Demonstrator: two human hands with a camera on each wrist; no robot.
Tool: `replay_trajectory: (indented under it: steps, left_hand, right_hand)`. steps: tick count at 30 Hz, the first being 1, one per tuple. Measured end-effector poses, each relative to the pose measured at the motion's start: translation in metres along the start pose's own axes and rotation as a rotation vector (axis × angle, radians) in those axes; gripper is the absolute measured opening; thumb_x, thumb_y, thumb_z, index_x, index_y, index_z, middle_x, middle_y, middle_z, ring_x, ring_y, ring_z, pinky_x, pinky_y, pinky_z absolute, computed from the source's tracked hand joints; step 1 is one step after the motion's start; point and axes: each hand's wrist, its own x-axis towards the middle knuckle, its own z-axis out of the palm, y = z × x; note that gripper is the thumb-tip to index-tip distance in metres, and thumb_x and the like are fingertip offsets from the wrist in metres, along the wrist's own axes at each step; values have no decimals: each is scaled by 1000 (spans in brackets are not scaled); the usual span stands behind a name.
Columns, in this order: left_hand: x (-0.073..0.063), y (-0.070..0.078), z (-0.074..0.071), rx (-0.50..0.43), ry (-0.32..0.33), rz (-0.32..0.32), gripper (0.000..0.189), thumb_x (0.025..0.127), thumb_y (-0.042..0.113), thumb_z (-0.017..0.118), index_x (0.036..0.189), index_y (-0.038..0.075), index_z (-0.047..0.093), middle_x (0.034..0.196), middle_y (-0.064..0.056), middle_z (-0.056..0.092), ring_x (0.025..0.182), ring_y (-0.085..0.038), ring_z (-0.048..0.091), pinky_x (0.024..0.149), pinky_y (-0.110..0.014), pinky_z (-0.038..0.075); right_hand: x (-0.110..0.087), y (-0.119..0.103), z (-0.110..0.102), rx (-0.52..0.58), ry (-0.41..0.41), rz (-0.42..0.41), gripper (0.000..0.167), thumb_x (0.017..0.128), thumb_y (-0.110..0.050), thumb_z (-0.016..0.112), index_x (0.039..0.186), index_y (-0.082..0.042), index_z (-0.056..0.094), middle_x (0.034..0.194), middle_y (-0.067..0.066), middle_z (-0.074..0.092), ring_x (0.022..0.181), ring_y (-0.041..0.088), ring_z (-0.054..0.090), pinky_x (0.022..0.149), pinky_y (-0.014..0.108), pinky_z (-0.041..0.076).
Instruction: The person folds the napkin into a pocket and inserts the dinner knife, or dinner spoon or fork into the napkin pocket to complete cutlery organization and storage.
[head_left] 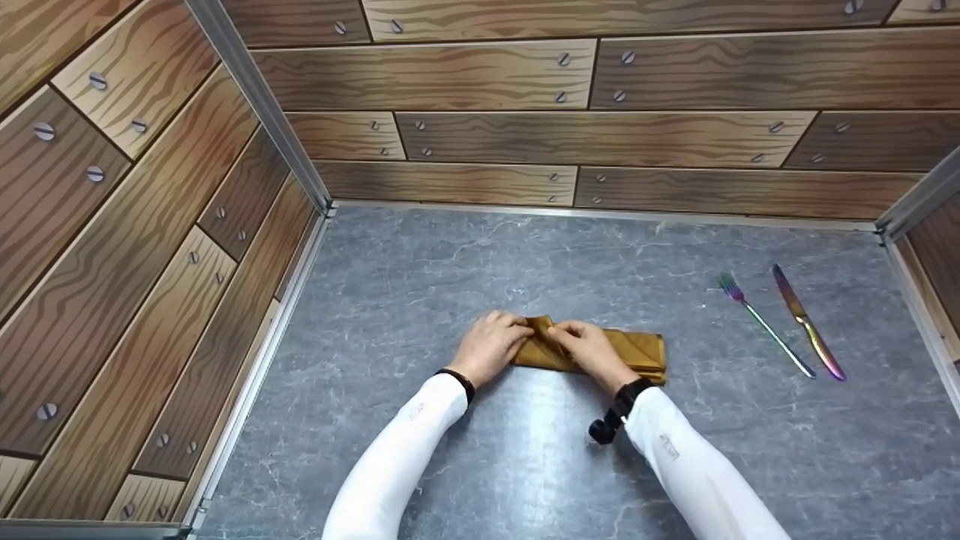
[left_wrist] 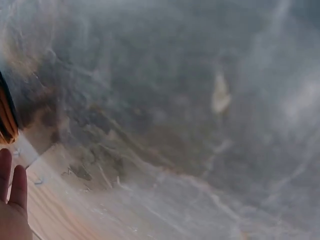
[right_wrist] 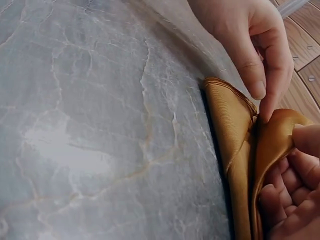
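A folded golden-brown cloth napkin (head_left: 636,346) lies on the grey marbled tabletop, with a silky sheen in the right wrist view (right_wrist: 227,112). My right hand (head_left: 596,356) pinches a raised fold of it between thumb and fingers, lifting that layer into a loop (right_wrist: 280,130). At the napkin's left end, my left hand (head_left: 487,349) touches the cloth beside that loop. In the right wrist view the left hand (right_wrist: 255,45) points its index finger down into the crease, its thumb just apart from it. The left wrist view catches only two straight fingers (left_wrist: 19,187) at the edge.
To the right lie a rainbow-coloured fork (head_left: 765,322) and a matching table knife (head_left: 808,322), side by side. Wood-patterned panels (head_left: 480,139) with metal edging wall in the tabletop (head_left: 390,262) at the back, left and right.
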Motion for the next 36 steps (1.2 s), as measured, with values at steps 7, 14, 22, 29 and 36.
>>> replay_trajectory:
  steps: [7, 14, 22, 29, 36]
  left_hand:
    - [4, 1, 3, 93, -18, 67, 25, 102, 26, 57, 120, 24, 74, 119, 7, 68, 109, -16, 60, 89, -35, 52]
    - [11, 5, 2, 202, -69, 126, 21, 100, 23, 57, 111, 23, 74, 109, 6, 66, 100, -17, 57, 83, -34, 49]
    - [15, 6, 2, 271, -100, 120, 18, 101, 25, 53, 106, 21, 71, 109, 4, 66, 104, -19, 57, 93, -36, 47]
    - [17, 3, 4, 226, -89, 130, 15, 102, 26, 52, 101, 18, 66, 109, 3, 66, 104, -19, 58, 92, -35, 48]
    - [22, 2, -3, 110, -139, 103, 16, 103, 21, 50, 105, 20, 66, 107, 5, 69, 101, -18, 61, 88, -35, 50]
  right_hand:
    - [-1, -7, -3, 21, -70, 42, 34, 97, -29, 65, 116, -1, 69, 83, -2, 61, 67, 10, 51, 60, 24, 44]
    - [2, -3, -5, -10, -74, 66, 33, 97, -32, 66, 116, -6, 70, 91, 0, 66, 71, 10, 54, 63, 24, 45]
    - [3, -4, -3, -21, -92, 66, 31, 97, -30, 65, 114, -5, 71, 90, -1, 65, 69, 10, 52, 61, 23, 44]
    - [3, -4, -4, -21, -86, 57, 28, 97, -29, 66, 112, -5, 71, 91, -2, 65, 69, 9, 51, 61, 22, 43]
    - [2, -5, -5, -24, -80, 34, 26, 97, -26, 65, 110, -4, 71, 78, -5, 59, 58, 6, 44, 52, 19, 37]
